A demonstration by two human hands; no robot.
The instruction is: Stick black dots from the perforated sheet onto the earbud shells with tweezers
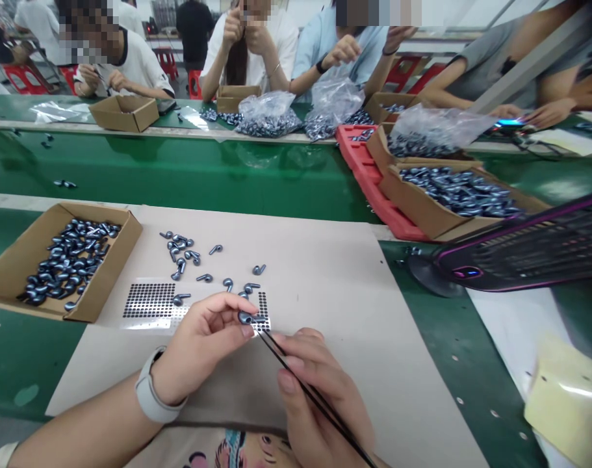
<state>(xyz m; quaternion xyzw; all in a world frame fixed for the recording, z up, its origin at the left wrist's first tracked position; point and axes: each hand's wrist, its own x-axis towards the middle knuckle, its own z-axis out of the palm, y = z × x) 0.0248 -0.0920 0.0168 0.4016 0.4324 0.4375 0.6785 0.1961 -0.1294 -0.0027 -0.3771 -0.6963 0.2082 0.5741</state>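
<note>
Right hand (320, 396), nearest me: curled closed around fine black tweezers (296, 370), which run up toward 11 o'clock. Left hand (203, 344), wearing a smartwatch with a pale band (152, 393): pinching one blue-grey earbud (245, 317) between thumb and fingertips. Tweezer tips sit just beside that earbud; I cannot tell whether they touch it.

Below the pinch, at 12 o'clock from my hands, lies a perforated metal stencil (149, 300), its edge partly under my left hand. Loose earbuds (179, 250) lie scattered on and beyond it, at 11 to 12 o'clock, on a beige paper mat (334, 312). At 10 o'clock, a cardboard tray (47, 260) holds a heap of earbuds.

Past the mat, at 12 o'clock, runs a green conveyor belt (179, 169). At 1 o'clock, two cardboard trays of earbuds (422, 208) rest on a red plastic crate (373, 175). At 2 to 3 o'clock stands a black desk fan (520, 250). At 4 o'clock lies a yellow pad (568, 403). Across the belt, co-workers (249, 52) sit behind clear bags of earbuds (269, 114).
</note>
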